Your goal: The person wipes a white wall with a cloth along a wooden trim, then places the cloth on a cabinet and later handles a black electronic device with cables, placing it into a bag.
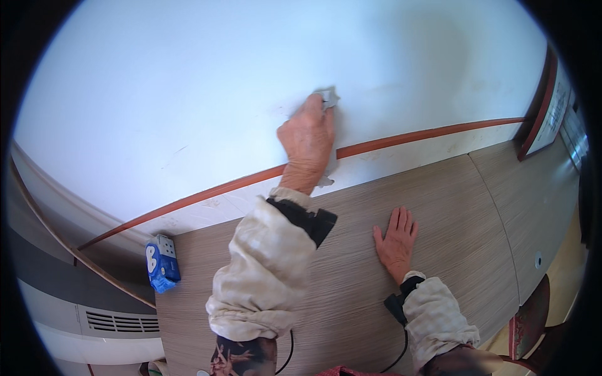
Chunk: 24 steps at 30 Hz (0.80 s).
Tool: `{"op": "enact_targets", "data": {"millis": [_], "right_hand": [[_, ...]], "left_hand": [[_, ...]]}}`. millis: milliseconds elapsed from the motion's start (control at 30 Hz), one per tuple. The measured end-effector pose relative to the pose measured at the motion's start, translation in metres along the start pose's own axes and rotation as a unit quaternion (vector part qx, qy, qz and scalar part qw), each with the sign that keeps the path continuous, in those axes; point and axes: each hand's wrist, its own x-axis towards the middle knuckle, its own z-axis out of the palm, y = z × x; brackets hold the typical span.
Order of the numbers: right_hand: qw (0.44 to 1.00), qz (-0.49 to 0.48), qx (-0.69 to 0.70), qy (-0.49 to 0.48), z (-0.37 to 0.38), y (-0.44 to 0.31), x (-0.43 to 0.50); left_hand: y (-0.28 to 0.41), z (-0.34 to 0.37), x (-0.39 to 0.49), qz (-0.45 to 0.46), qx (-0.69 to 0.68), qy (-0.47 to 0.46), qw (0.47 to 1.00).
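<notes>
My left hand [308, 141] reaches up to the white wall [225, 94]. A light grey cloth [331, 96] is pinched in its fingers and pressed against the wall. A grey end of what looks like the same cloth shows beside my wrist, over the low white strip. My right hand [397, 242] rests palm down on the wood-grain table [348, 272], fingers a little apart, holding nothing. Both forearms wear pale sleeve covers with black straps at the wrists.
Red-brown trim [423, 134] runs along the wall above the table. A blue tissue pack [162, 265] stands at the table's left edge. A framed panel [545, 113] leans at the right. A vented grey appliance [120, 322] is at left, a chair [529, 319] at lower right.
</notes>
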Motion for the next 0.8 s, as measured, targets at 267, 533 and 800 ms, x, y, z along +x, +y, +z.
{"op": "enact_targets", "data": {"millis": [267, 533, 800], "right_hand": [[1.000, 0.004, 0.019, -0.016, -0.001, -0.001, -0.002], [1.000, -0.002, 0.009, -0.005, -0.003, -0.002, 0.001], [1.000, -0.016, 0.001, 0.012, -0.003, -0.002, -0.001]], "left_hand": [[-0.045, -0.052, -0.005, -0.061, 0.005, 0.033, 0.998], [-0.028, -0.039, 0.006, 0.037, 0.028, 0.043, 0.998], [-0.035, -0.026, 0.002, 0.074, 0.057, 0.028, 0.995]]}}
